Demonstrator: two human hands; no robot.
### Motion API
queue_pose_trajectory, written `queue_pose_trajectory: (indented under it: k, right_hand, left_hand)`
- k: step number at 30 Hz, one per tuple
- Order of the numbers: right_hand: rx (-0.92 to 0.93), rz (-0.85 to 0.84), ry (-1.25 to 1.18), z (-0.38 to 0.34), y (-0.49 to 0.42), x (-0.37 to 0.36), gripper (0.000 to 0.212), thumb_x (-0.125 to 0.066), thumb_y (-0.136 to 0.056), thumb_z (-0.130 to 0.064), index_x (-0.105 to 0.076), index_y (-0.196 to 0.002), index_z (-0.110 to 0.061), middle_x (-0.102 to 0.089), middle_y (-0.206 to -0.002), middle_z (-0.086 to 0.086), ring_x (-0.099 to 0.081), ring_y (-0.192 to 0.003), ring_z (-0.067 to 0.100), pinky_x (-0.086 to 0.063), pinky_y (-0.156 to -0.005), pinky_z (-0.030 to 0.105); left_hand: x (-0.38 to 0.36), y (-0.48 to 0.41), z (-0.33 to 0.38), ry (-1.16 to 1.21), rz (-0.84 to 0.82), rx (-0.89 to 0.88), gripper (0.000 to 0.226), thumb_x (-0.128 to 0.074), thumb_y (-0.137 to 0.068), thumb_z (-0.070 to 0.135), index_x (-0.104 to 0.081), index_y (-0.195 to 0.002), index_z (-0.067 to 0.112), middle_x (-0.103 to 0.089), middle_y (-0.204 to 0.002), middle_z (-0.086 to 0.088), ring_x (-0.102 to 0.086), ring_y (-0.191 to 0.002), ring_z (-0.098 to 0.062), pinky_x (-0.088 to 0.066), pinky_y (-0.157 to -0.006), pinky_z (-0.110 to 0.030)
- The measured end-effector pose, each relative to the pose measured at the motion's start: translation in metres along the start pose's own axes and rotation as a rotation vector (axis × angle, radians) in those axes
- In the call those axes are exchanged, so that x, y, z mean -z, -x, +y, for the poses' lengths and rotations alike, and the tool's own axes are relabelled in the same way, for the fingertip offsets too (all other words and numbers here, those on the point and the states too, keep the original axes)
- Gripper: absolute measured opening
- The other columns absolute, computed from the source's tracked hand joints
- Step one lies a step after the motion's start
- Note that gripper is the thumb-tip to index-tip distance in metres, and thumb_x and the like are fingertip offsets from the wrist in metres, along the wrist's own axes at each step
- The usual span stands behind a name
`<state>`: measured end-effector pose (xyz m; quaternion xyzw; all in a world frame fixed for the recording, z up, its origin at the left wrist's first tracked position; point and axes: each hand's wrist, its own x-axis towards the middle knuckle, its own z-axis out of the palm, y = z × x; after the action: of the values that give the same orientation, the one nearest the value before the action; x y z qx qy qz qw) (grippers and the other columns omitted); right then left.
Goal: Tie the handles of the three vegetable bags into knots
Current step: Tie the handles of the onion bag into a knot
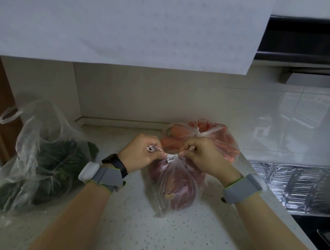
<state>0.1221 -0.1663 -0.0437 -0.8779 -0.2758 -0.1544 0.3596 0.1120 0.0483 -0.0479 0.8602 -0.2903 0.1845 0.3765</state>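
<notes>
The fingers point(159, 154) of the left hand point(140, 154) are pinched shut on one handle point(153, 148) of the bag of red vegetables point(175, 185), and the right hand point(203, 155) is pinched on the other, with a small white knot point(170, 157) drawn between them just above the bag. That bag sits mid-surface, touching the carrot bag point(208, 140) behind it, whose handles already look tied. The greens bag point(39, 160) stands well apart to the left, its handle loop point(8, 115) still loose. The thin film could tear if the pull is too sharp, or the knot could slip if either pinch lets go early. The speckled surface point(129, 220) has free room in front of the bag and between the bags; its right edge drops to a ridged drainer point(293, 184), so the bag should stay left of it.
</notes>
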Motion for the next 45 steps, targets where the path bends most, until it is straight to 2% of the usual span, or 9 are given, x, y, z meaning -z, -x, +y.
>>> queue_pose_trajectory:
  k: [3, 5, 11, 20, 25, 30, 34, 38, 45]
  right_hand:
    - [-0.074, 0.0, -0.015, -0.007, 0.013, 0.01, 0.029, -0.06, -0.09, -0.031, -0.061, -0.116, -0.018, -0.062, -0.116, 0.006, -0.057, -0.111, 0.021, -0.043, -0.092, 0.026]
    - [-0.267, -0.016, -0.007, -0.015, 0.03, 0.011, 0.064, -0.046, -0.091, -0.052, -0.033, -0.142, -0.015, -0.038, -0.145, 0.011, -0.037, -0.135, 0.026, -0.032, -0.107, 0.033]
    - [-0.508, -0.102, -0.018, -0.047, 0.075, -0.034, 0.116, -0.048, -0.06, -0.085, 0.004, -0.149, -0.032, 0.002, -0.157, 0.006, -0.023, -0.141, 0.038, -0.027, -0.115, 0.048]
    - [-0.3, -0.35, -0.064, -0.046, 0.056, -0.024, 0.099, -0.071, -0.078, -0.038, -0.007, -0.152, -0.027, 0.003, -0.159, -0.004, -0.018, -0.144, 0.015, -0.021, -0.098, 0.014]
    - [-0.149, -0.467, -0.153, -0.052, 0.031, -0.025, 0.08, -0.07, -0.082, -0.025, -0.026, -0.149, -0.021, -0.043, -0.147, -0.001, -0.049, -0.118, 0.004, -0.038, -0.087, 0.005]
    - [-0.101, -0.352, 0.109, -0.053, 0.015, -0.022, 0.063, -0.062, -0.086, -0.044, -0.042, -0.134, -0.01, -0.059, -0.124, 0.008, -0.056, -0.115, 0.03, -0.046, -0.096, 0.034]
    - [-0.163, -0.613, 0.413, -0.057, 0.025, -0.034, 0.097, -0.065, -0.078, -0.049, -0.002, -0.149, -0.028, -0.028, -0.146, 0.017, -0.051, -0.119, 0.038, -0.047, -0.096, 0.039]
    - [-0.172, -0.434, 0.414, -0.046, 0.01, -0.054, 0.092, -0.07, -0.072, -0.042, -0.013, -0.143, -0.029, -0.033, -0.13, 0.017, -0.052, -0.109, 0.044, -0.05, -0.091, 0.046]
    - [-0.348, -0.009, 0.501, -0.039, -0.041, -0.116, 0.053, -0.054, -0.092, -0.027, -0.03, -0.14, -0.026, -0.04, -0.128, 0.016, -0.061, -0.096, 0.045, -0.051, -0.075, 0.044]
  left_hand:
    - [0.003, 0.004, -0.001, 0.216, -0.042, 0.143, 0.01, -0.071, -0.08, 0.033, -0.066, -0.087, 0.027, -0.066, -0.093, 0.011, -0.06, -0.084, 0.008, -0.042, -0.077, -0.013]
    - [0.004, 0.006, -0.006, 0.328, -0.069, 0.234, 0.055, -0.057, -0.069, 0.073, -0.061, -0.107, 0.033, -0.062, -0.114, 0.012, -0.055, -0.103, 0.008, -0.041, -0.086, -0.012]
    - [-0.015, 0.011, 0.001, 0.375, -0.208, 0.397, 0.072, -0.036, -0.062, 0.09, -0.065, -0.108, 0.042, -0.057, -0.131, 0.007, -0.048, -0.127, -0.013, -0.029, -0.114, -0.039]
    - [-0.005, 0.043, -0.007, 0.273, -0.015, 0.402, 0.07, -0.047, -0.074, 0.077, -0.066, -0.077, 0.009, -0.066, -0.08, 0.001, -0.06, -0.077, -0.012, -0.043, -0.08, -0.032]
    - [0.012, 0.065, -0.004, 0.326, -0.007, 0.421, 0.077, -0.068, -0.07, 0.06, -0.047, -0.133, 0.021, -0.063, -0.119, 0.003, -0.059, -0.11, -0.01, -0.044, -0.098, -0.029]
    - [0.013, 0.076, -0.006, 0.258, -0.096, 0.321, 0.086, -0.082, -0.066, 0.038, -0.04, -0.139, 0.021, -0.047, -0.135, 0.016, -0.047, -0.119, 0.011, -0.036, -0.1, -0.009]
    - [0.007, 0.079, -0.012, 0.167, -0.077, 0.286, 0.087, -0.083, -0.068, 0.031, -0.036, -0.141, 0.024, -0.045, -0.137, 0.015, -0.047, -0.12, 0.003, -0.035, -0.102, -0.01]
    - [0.005, 0.069, -0.017, 0.018, -0.028, 0.244, 0.064, -0.075, -0.076, 0.026, -0.047, -0.133, 0.018, -0.051, -0.129, 0.008, -0.051, -0.116, -0.004, -0.035, -0.094, -0.003]
    - [-0.002, 0.035, -0.052, -0.223, 0.192, 0.386, 0.056, -0.06, -0.09, 0.025, -0.037, -0.139, 0.012, -0.036, -0.143, -0.01, -0.036, -0.132, -0.026, -0.029, -0.111, -0.033]
